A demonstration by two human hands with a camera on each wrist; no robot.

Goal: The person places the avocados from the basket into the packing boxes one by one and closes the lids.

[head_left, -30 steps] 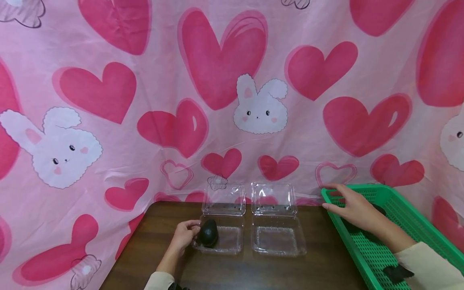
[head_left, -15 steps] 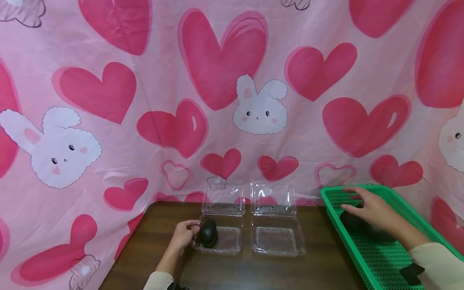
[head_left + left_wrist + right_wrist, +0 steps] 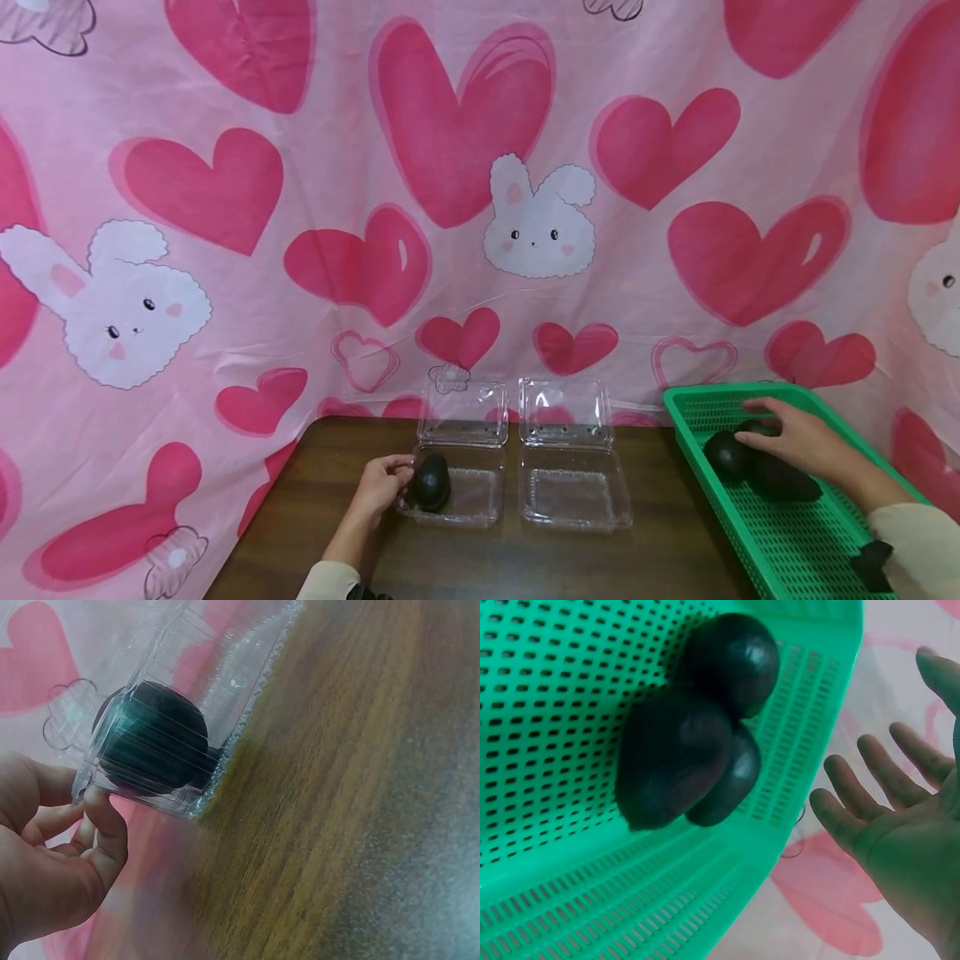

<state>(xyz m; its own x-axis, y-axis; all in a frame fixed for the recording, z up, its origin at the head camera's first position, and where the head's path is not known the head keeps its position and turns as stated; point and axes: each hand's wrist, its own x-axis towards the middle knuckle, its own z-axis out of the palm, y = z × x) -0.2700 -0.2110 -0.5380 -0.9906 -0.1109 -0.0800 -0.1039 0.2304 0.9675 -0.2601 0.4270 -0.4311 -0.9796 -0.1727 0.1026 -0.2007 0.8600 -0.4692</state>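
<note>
Fingers [image 3: 109, 829] of left hand [image 3: 56, 859] pinch the rim of left box [image 3: 480, 496]; box wall stands between them and the dark fruit [image 3: 432, 483] inside. Right hand [image 3: 802, 442] over green basket [image 3: 540, 757], fingers spread, holding nothing, apart from three dark fruits [image 3: 675, 761] in it; hides one partly from head view. Right box [image 3: 570, 500] lid up, on worktop [image 3: 667, 533]. Pink cloth [image 3: 450, 292] behind.

The tabletop [image 3: 667, 542] offers passage between the right clamshell container [image 3: 572, 502] and the green basket [image 3: 802, 540]. The basket's raised wall [image 3: 717, 497] blocks low lateral entry; gaps between the clustered avocados [image 3: 783, 480] appear minimal.
</note>
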